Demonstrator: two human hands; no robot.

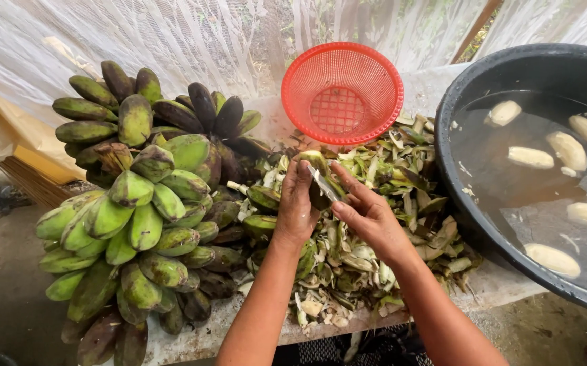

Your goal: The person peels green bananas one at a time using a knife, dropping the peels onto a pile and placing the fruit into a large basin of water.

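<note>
My left hand [297,203] grips a green banana [316,163] held upright over the peel heap. My right hand [369,215] holds a small knife [323,184], its blade laid against the banana's skin. Both hands hover above a pile of green peels [368,257] in the middle of the table. Only the banana's top and part of one side show between my fingers.
Large bunches of green bananas [144,217] fill the left side. A red plastic basket [342,91] leans at the back. At right, a big black basin [470,203] holds water and several peeled bananas [531,158]. The table's front edge [347,325] is near my forearms.
</note>
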